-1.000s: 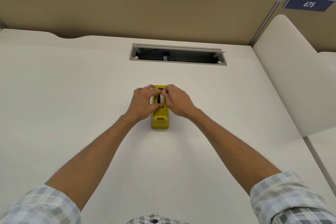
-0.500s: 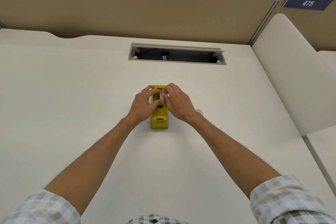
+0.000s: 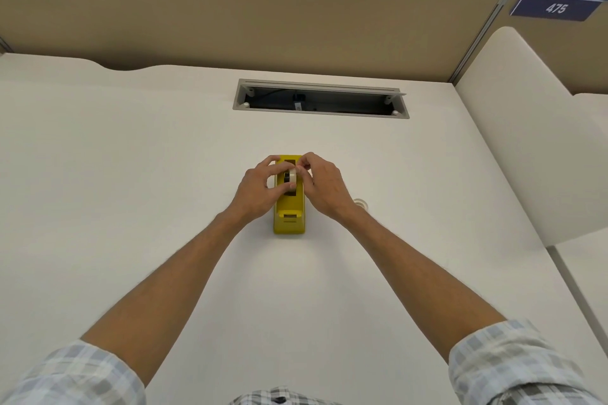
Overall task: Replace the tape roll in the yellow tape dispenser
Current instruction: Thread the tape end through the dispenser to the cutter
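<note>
Sitting upright in the slot of the yellow tape dispenser (image 3: 289, 207), the tape roll (image 3: 291, 177) showed only its pale rim and dark core between the fingers of both hands. The dispenser itself stood on the bench (image 3: 131, 174), its cutter end toward the person. The left hand (image 3: 260, 189) was curled against the dispenser's left side, thumb resting on the near edge of the roll. The right hand (image 3: 324, 184) pinched at the top of the roll with fingertips drawn close together; whether it held a loose tape end or the rim itself could not be told. Just beside the right wrist, a second, clear roll (image 3: 361, 203) lay flat on the bench, apart from the dispenser.

Judging from this, the roll was either being seated or being lifted out, and which could not be said. If the core was not square to its cradle, it could jam or sit crooked. A sideways tug from one hand could tip or slide the dispenser if the left hand eased off. Any free tape end could stick to a fingertip and fold on itself.

Beyond lay an open cable tray (image 3: 320, 99) and a beige partition (image 3: 263, 20).
</note>
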{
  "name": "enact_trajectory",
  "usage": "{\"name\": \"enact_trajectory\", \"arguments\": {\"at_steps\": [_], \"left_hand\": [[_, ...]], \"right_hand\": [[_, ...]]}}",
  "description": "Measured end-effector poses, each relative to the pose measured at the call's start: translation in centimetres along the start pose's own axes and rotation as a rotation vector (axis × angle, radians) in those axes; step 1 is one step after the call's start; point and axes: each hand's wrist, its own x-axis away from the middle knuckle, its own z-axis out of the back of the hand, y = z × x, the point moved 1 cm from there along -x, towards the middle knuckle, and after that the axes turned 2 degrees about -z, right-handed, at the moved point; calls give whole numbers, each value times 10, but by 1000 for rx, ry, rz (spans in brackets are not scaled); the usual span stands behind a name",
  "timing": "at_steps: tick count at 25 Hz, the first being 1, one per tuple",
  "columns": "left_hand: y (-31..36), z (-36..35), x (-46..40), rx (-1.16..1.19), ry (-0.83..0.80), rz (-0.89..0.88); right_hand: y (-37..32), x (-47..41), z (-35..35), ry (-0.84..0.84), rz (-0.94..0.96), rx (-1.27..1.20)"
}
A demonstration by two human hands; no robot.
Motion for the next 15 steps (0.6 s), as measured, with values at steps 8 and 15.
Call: {"name": "enact_trajectory", "arguments": {"at_steps": [8, 15], "left_hand": [[-1, 1, -2, -30, 8, 15], [1, -1, -1, -55, 38, -45]], "right_hand": [[-1, -4, 5, -23, 3, 30], [-3, -4, 9, -47, 6, 34]]}}
